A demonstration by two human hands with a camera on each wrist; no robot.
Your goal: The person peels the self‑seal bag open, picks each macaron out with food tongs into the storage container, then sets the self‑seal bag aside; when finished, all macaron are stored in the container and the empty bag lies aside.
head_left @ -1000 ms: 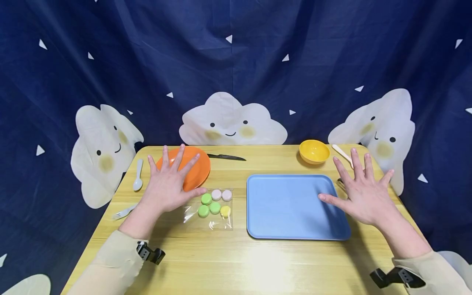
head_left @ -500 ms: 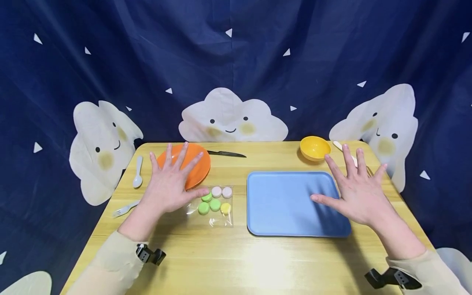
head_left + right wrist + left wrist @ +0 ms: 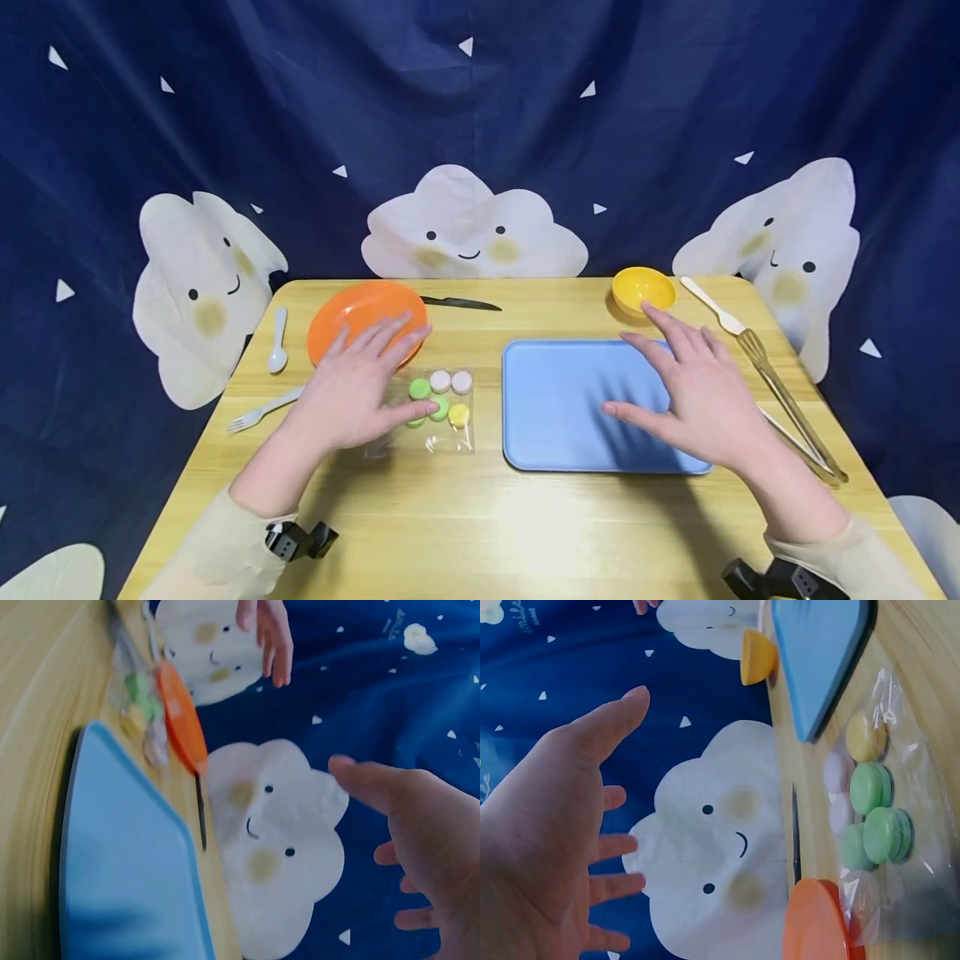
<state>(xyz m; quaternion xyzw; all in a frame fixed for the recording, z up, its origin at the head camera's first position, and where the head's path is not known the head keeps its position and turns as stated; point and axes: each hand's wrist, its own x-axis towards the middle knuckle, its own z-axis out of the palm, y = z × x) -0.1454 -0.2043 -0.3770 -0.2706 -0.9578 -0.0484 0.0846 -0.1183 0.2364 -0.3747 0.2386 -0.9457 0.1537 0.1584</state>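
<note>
My left hand (image 3: 360, 387) hovers with spread fingers over the left end of a clear bag of macarons (image 3: 438, 400), its thumb tip near the green ones; it holds nothing. The left wrist view shows that palm (image 3: 547, 840) open above the bag of macarons (image 3: 870, 817). My right hand (image 3: 690, 387) is spread flat above the right half of a blue tray (image 3: 558, 400), holding nothing. In the right wrist view the fingers (image 3: 420, 832) are straight over the blue tray (image 3: 120, 862).
An orange plate (image 3: 352, 312) lies behind the left hand, a knife (image 3: 457, 303) beside it. A white spoon (image 3: 277, 342) and fork (image 3: 258, 411) lie at the left edge. A yellow bowl (image 3: 642, 289) and tongs (image 3: 780, 392) sit at the right.
Both hands have moved inward and lower: the left from over the plate toward the macaron bag, the right from beyond the tray's right edge to above the tray. The tongs are now uncovered.
</note>
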